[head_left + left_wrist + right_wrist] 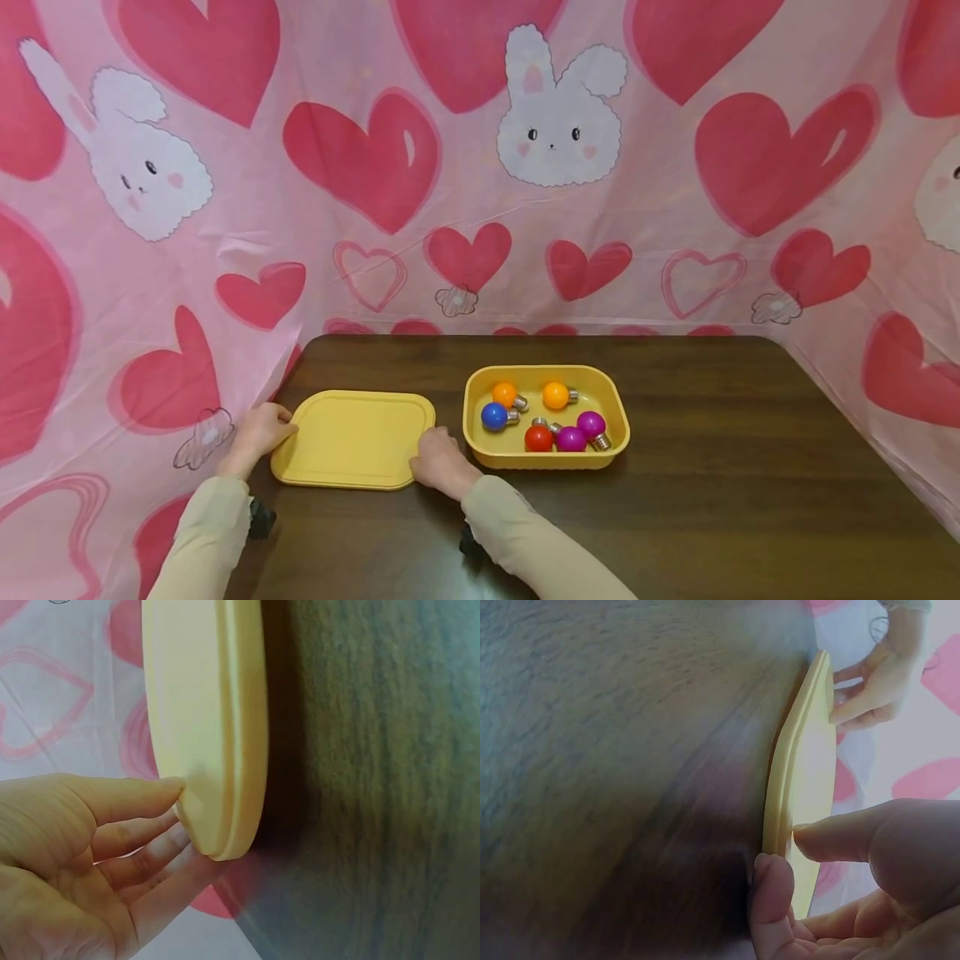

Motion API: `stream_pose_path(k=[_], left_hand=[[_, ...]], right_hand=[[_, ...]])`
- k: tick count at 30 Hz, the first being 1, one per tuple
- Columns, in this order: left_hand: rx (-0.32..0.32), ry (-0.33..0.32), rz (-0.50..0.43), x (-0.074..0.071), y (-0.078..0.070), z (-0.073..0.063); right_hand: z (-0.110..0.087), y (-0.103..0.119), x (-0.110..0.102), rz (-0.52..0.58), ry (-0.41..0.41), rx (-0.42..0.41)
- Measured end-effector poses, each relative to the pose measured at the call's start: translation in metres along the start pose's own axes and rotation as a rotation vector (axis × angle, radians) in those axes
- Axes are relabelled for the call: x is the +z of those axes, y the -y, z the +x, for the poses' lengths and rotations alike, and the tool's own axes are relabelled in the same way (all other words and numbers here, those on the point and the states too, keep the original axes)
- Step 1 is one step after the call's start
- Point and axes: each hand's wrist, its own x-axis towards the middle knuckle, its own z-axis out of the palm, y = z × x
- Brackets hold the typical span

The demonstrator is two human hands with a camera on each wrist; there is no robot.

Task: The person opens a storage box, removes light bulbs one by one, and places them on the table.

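Pale sleeves [551,542] nearest, at near edge. Left hand [258,433] pinches left end of yellow lid [356,442], thumb on top, fingers beneath; right hand [444,461] grips its near right corner likewise. Lid sits roughly flat at left of tabletop [712,508], just left of yellow box [547,461] holding coloured bulbs [493,416]; whether underside touches surface, cannot tell. Lid looks light, stiff, probably plastic; smooth face may slip, breakage unlikely. Best hold: stepped rim [244,750] at both short ends, balanced between two hands. Bulbs seem likelier to break than lid.
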Motion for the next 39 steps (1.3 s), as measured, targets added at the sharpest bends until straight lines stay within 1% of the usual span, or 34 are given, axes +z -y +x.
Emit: stream_pose_path(k=[4, 7, 11, 20, 23, 28, 32, 36, 39], left_hand=[[0.007, -0.01, 0.013, 0.0, -0.001, 0.001], [0.012, -0.014, 0.024, 0.0, -0.003, 0.0], [0.001, -0.017, 0.045, 0.001, -0.005, 0.0], [-0.031, -0.034, 0.039, 0.004, -0.009, -0.004], [-0.027, -0.041, 0.047, 0.005, -0.009, -0.005], [-0.035, -0.032, 0.037, 0.007, -0.008, -0.005], [-0.043, -0.037, 0.02, 0.008, -0.007, -0.004], [-0.018, -0.077, 0.025, 0.008, -0.009, -0.003], [0.012, -0.109, 0.037, 0.008, -0.012, -0.002]], right_hand=[[0.0, 0.002, 0.001, -0.049, -0.02, -0.004], [0.0, 0.002, 0.001, -0.056, -0.036, -0.004], [-0.001, 0.002, 0.001, -0.048, -0.047, -0.004], [-0.002, 0.001, 0.001, -0.049, -0.028, 0.004], [-0.002, 0.0, 0.0, -0.037, -0.013, 0.007], [-0.006, 0.0, -0.001, -0.018, -0.004, 0.004], [-0.011, 0.001, -0.007, -0.013, 0.002, -0.012], [-0.017, 0.003, -0.019, -0.006, 0.008, -0.035], [-0.021, 0.004, -0.028, -0.006, 0.005, -0.071]])
